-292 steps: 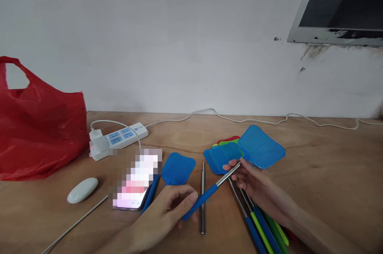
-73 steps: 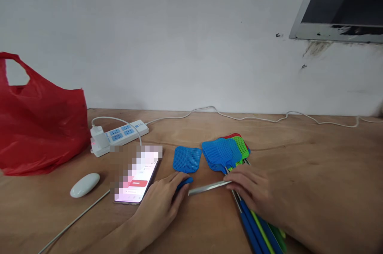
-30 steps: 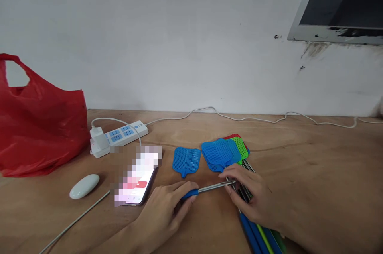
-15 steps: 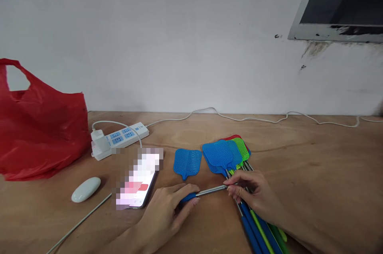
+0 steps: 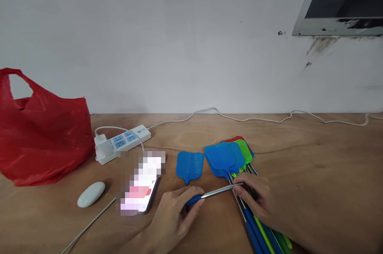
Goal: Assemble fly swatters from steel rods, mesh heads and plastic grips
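Observation:
My left hand (image 5: 176, 212) is closed around the blue grip of a metal fly swatter rod (image 5: 218, 192), which points right and carries no swatter head. My right hand (image 5: 257, 194) is at the rod's thin tip, with thumb and forefinger parted around it and no firm pinch visible. A loose blue swatter head (image 5: 190, 165) lies flat beyond my left hand. Beneath and beside my right hand is a pile of fly swatters (image 5: 220, 158) with blue, green and red heads. Their metal shafts and blue and green grips run toward me, partly covered by my right hand.
On the left are a red plastic bag (image 5: 48, 138), a white power strip (image 5: 127, 140) with a charger, a white oval object (image 5: 91, 194) and a phone (image 5: 143, 186) with a blurred screen. A thin white cable (image 5: 251, 119) runs along the wall.
My right thumb and forefinger have parted from their pinch at the rod's tip. My left hand keeps its hold on the grip. The whole view has shifted slightly.

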Action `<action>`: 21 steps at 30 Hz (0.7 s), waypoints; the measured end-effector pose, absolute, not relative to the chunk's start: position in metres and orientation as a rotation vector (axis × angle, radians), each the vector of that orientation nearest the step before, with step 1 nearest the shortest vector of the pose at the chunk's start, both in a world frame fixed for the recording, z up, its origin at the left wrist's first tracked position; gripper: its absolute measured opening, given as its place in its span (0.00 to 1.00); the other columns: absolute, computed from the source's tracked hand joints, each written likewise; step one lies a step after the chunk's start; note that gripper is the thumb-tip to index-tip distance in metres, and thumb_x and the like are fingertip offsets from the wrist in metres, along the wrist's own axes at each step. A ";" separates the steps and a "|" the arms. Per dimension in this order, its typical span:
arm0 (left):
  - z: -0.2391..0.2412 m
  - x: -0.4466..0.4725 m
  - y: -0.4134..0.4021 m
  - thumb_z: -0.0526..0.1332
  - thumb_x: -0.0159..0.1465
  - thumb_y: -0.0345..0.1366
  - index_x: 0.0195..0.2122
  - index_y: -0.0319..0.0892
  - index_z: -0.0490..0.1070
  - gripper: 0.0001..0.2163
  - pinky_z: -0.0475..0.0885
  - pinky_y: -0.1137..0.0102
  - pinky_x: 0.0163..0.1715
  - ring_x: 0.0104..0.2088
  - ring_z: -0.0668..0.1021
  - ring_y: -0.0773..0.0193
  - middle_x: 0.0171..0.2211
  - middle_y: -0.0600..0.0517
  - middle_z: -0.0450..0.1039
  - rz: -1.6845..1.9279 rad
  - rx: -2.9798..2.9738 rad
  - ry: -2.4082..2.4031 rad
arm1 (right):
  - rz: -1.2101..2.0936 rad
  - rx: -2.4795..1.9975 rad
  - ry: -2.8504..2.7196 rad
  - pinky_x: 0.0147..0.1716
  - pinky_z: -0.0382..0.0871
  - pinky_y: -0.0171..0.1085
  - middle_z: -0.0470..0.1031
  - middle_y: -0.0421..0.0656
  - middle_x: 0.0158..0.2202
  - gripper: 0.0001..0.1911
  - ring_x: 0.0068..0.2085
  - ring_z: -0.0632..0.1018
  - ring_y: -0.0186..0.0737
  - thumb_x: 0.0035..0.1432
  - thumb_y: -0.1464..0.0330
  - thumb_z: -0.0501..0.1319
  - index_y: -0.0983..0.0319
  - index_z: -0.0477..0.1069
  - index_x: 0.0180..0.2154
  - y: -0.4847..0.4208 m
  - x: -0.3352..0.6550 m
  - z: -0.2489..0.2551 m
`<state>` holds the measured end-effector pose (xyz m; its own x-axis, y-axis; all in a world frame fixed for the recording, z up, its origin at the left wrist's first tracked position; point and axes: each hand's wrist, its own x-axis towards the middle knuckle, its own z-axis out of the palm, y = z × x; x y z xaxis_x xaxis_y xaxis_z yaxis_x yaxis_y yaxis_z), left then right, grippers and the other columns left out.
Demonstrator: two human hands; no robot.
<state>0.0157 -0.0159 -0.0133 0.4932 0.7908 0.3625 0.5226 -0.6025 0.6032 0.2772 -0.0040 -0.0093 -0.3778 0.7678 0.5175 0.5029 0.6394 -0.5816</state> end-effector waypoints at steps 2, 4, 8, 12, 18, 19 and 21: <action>-0.012 0.016 -0.016 0.54 0.72 0.37 0.45 0.47 0.70 0.07 0.72 0.75 0.32 0.33 0.80 0.63 0.38 0.53 0.79 0.851 2.318 1.089 | 0.418 -0.968 -2.079 0.27 0.60 0.34 0.69 0.38 0.25 0.11 0.26 0.71 0.36 0.69 0.67 0.53 0.59 0.68 0.32 -0.003 0.279 -0.009; -0.011 0.016 -0.017 0.54 0.72 0.37 0.44 0.47 0.70 0.07 0.72 0.74 0.31 0.32 0.80 0.63 0.38 0.54 0.79 0.824 2.313 1.105 | 0.445 -0.945 -2.103 0.27 0.60 0.35 0.69 0.38 0.25 0.11 0.26 0.71 0.36 0.69 0.67 0.53 0.58 0.68 0.32 -0.002 0.281 -0.009; -0.012 0.016 -0.016 0.54 0.71 0.38 0.43 0.48 0.70 0.06 0.72 0.74 0.31 0.32 0.81 0.62 0.36 0.54 0.79 0.797 2.320 1.134 | 0.528 -0.928 -2.068 0.26 0.59 0.35 0.70 0.39 0.24 0.14 0.25 0.70 0.37 0.69 0.67 0.53 0.58 0.69 0.30 -0.001 0.281 -0.010; -0.015 0.016 -0.014 0.54 0.71 0.38 0.44 0.47 0.70 0.06 0.73 0.73 0.31 0.32 0.82 0.62 0.36 0.54 0.79 0.786 2.343 1.123 | 0.590 -0.954 -2.029 0.24 0.58 0.35 0.68 0.37 0.21 0.15 0.22 0.68 0.36 0.69 0.65 0.54 0.58 0.69 0.28 -0.003 0.280 -0.012; -0.013 0.017 -0.016 0.55 0.72 0.38 0.45 0.49 0.69 0.05 0.74 0.73 0.34 0.36 0.82 0.62 0.39 0.56 0.80 0.816 2.338 1.109 | 0.652 -0.979 -2.000 0.23 0.58 0.33 0.67 0.36 0.20 0.17 0.22 0.69 0.34 0.69 0.63 0.53 0.59 0.69 0.27 -0.006 0.279 -0.007; -0.012 0.017 -0.017 0.55 0.72 0.37 0.46 0.49 0.69 0.06 0.74 0.73 0.34 0.36 0.82 0.62 0.39 0.56 0.80 0.816 2.335 1.105 | 0.642 -0.972 -1.991 0.24 0.60 0.33 0.68 0.37 0.21 0.17 0.23 0.70 0.35 0.69 0.63 0.54 0.59 0.70 0.28 -0.006 0.280 -0.006; -0.010 0.016 -0.018 0.54 0.72 0.36 0.48 0.49 0.69 0.07 0.74 0.73 0.34 0.37 0.82 0.62 0.40 0.55 0.79 0.819 2.334 1.085 | 0.644 -0.974 -1.959 0.26 0.62 0.34 0.70 0.38 0.22 0.15 0.25 0.72 0.35 0.68 0.63 0.55 0.59 0.72 0.30 -0.005 0.281 -0.006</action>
<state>0.0161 -0.0178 -0.0103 0.5176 0.7904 0.3275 0.5317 -0.5971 0.6007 0.2806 -0.0054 -0.0061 -0.3504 0.8201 0.4523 0.3920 0.5670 -0.7245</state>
